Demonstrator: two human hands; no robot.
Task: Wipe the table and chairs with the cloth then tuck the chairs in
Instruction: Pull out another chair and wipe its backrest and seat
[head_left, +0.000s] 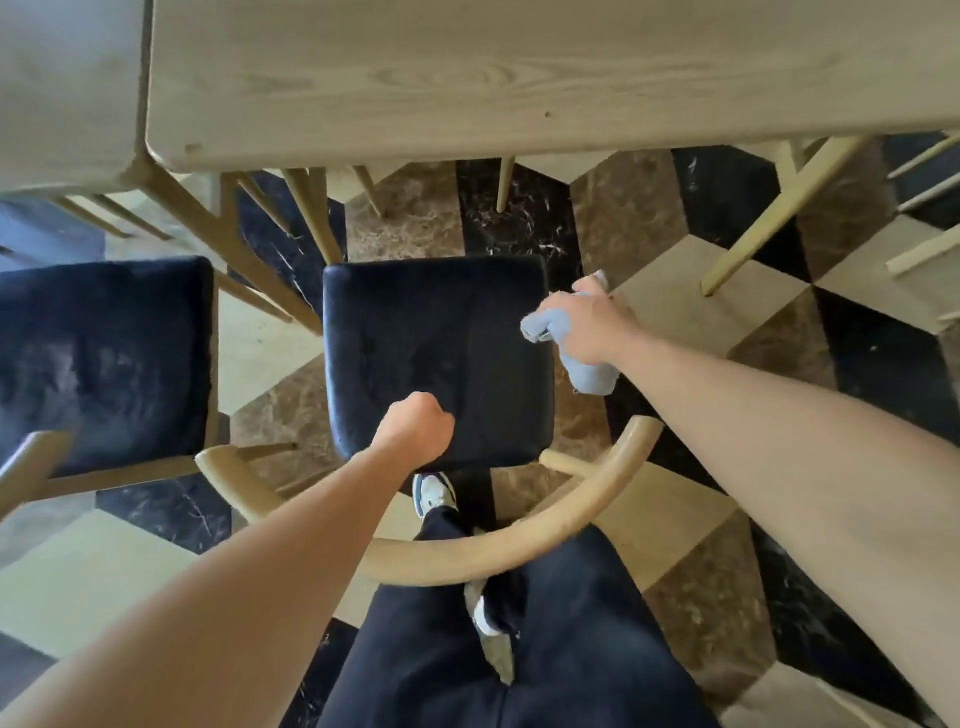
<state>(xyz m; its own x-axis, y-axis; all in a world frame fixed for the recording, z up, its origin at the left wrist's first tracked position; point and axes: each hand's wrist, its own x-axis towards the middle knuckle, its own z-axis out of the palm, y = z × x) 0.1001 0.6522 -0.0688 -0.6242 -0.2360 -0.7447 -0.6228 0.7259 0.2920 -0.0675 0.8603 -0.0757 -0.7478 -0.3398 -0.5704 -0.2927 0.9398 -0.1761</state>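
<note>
A light wooden table (519, 78) fills the top of the view. Below it stands a chair pulled out from the table, with a black padded seat (436, 332) and a curved pale wooden backrest (519, 545). My right hand (592, 327) grips a bunched light blue cloth (587, 374) at the seat's right edge. My left hand (415, 431) is a fist with curled fingers over the rear of the seat, holding nothing visible.
A second chair with a black seat (104, 358) stands to the left. Another table top (62, 88) sits at the upper left. Wooden table and chair legs (769, 218) stand on the checkered marble floor (691, 519). My legs and shoes (436, 493) are behind the backrest.
</note>
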